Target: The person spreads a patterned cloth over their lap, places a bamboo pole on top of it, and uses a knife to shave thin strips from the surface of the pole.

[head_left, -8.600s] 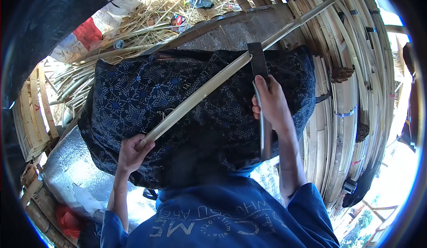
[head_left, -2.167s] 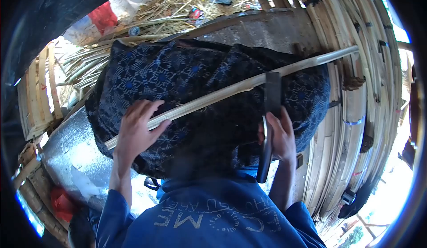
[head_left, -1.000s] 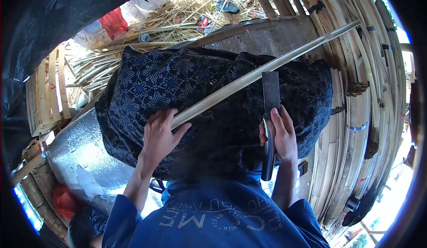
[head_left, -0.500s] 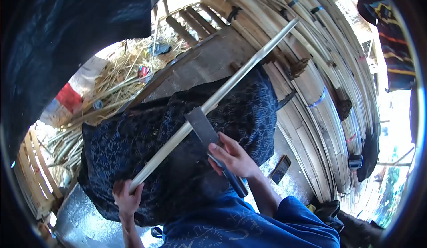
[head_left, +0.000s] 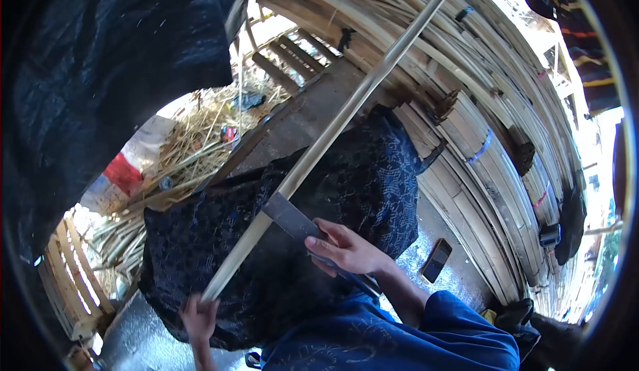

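Note:
My left hand [head_left: 200,319] is closed around the near end of a long pale bamboo strip [head_left: 326,138]. The strip slants up and away to the right, over a dark blue patterned cloth [head_left: 373,185] spread across my lap. In my right hand [head_left: 349,248] is a broad-bladed knife [head_left: 293,218], gripped by its dark handle, which runs back under my forearm. The blade's far end lies across the strip, at or touching its surface. My fingers hide part of the blade's base and handle.
Long split bamboo pieces [head_left: 459,191], tied in bundles, fill the right side. A phone [head_left: 436,260] lies on the silvery floor by my right forearm. Bamboo shavings [head_left: 193,131] are heaped beyond the cloth at the left. A dark sheet [head_left: 120,58] hangs at upper left.
The blade has moved down along the bamboo strip, closer to my left hand. The strip stands at a steeper slant. The whole view has shifted slightly.

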A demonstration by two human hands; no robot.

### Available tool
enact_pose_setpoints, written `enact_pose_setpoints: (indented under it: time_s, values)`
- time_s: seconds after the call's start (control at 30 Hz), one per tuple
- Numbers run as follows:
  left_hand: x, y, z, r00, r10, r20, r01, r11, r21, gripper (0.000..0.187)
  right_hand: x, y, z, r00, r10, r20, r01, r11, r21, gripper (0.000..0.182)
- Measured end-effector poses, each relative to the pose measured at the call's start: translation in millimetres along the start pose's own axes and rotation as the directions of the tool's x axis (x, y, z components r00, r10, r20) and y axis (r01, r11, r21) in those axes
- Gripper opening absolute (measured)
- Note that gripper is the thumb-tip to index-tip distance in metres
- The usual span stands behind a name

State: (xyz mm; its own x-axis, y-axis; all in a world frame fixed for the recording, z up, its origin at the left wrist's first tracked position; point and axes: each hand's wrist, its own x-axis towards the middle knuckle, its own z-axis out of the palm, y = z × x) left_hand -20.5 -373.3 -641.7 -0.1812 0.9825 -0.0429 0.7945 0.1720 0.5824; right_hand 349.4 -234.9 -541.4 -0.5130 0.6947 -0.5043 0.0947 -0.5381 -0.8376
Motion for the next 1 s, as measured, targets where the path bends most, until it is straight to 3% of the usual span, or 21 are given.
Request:
enact_pose_setpoints:
  time_s: [0.03,0.07,0.1,0.13,0.17,0.23,0.27,0.4,0.47,0.57,0.67,0.73,0.8,0.87,0.93,0.97,1.0]
  values:
    - [20.3,36.1,6.1,0.998,-0.037,0.059,0.039,0.999,-0.029,0.036,2.2,3.1,2.6,0.997,0.022,-0.068,-0.02,0.999,0.029,0.038]
    - [38.8,43.1,24.3,0.987,0.153,0.041,-0.151,0.987,-0.051,0.031,4.4,5.9,6.6,0.99,0.054,-0.128,-0.047,0.997,0.059,0.038]
    - [58.1,68.8,35.1,0.979,0.203,0.037,-0.201,0.978,-0.053,0.029,4.7,6.1,11.8,0.957,0.085,-0.277,-0.066,0.995,0.079,0.039]
    - [74.1,90.4,49.6,0.968,0.249,-0.014,-0.249,0.964,-0.088,0.028,1.3,-9.2,9.6,0.956,0.103,-0.276,-0.087,0.994,0.067,0.05]
    - [89.9,95.9,64.6,0.962,0.264,0.067,-0.264,0.964,0.002,0.027,3.9,-3.3,6.4,0.941,0.087,-0.326,-0.058,0.993,0.099,0.053]
    - [107.9,109.2,84.3,0.96,0.25,0.123,-0.248,0.968,-0.03,0.03,8.8,3.9,4.5,0.815,0.176,-0.552,-0.164,0.984,0.072,0.04]
    - [111.2,109.8,89.5,0.957,0.252,0.143,-0.243,0.967,-0.08,0.032,9.3,-2.1,-2.2,0.864,0.1,-0.493,-0.133,0.991,-0.031,0.038]
    - [97.0,106.0,78.2,0.968,0.247,0.044,-0.242,0.965,-0.101,0.032,16.3,7.0,-9.9,0.862,0.071,-0.501,-0.162,0.977,-0.14,0.034]
    - [84.9,94.7,69.1,0.962,0.27,-0.042,-0.268,0.962,0.048,0.033,22.8,6.9,-6.8,0.858,0.08,-0.507,-0.183,0.97,-0.157,0.034]
    - [79.8,77.7,72.0,0.935,0.352,-0.047,-0.349,0.934,0.072,0.033,41.1,-4.6,-10.1,0.86,-0.017,-0.511,-0.101,0.974,-0.203,0.036]
    - [78.9,78.8,68.8,0.975,0.222,0.024,-0.222,0.975,-0.021,0.031,63.0,-15.4,-25.8,0.846,-0.063,-0.529,-0.092,0.961,-0.262,0.035]
    - [78.0,76.3,72.2,0.973,0.228,0.03,-0.226,0.973,-0.038,0.029,76.6,-14.9,-33.9,0.833,-0.055,-0.55,-0.137,0.943,-0.302,0.035]
    - [80.6,73.8,75.3,0.971,0.235,0.043,-0.233,0.971,-0.05,0.029,86.3,-11.5,-28.2,0.753,-0.035,-0.657,-0.297,0.873,-0.386,0.037]
    - [79.7,73.2,76.4,0.967,0.246,0.069,-0.246,0.969,-0.011,0.029,86.9,-10.0,-11.6,0.801,-0.018,-0.598,-0.327,0.824,-0.463,0.031]
    - [76.6,74.5,76.1,0.972,0.224,0.068,-0.224,0.975,-0.01,0.029,91.7,26.1,0.5,0.881,-0.182,-0.437,-0.18,0.726,-0.664,0.029]
    - [77.0,75.3,75.3,0.977,0.205,0.061,-0.205,0.979,0.001,0.029,89.0,26.5,-1.7,0.879,-0.182,-0.441,-0.182,0.726,-0.663,0.029]
    - [77.7,76.4,73.5,0.976,0.206,0.063,-0.206,0.978,-0.002,0.029,85.9,15.8,1.9,0.891,-0.082,-0.446,-0.226,0.772,-0.595,0.028]
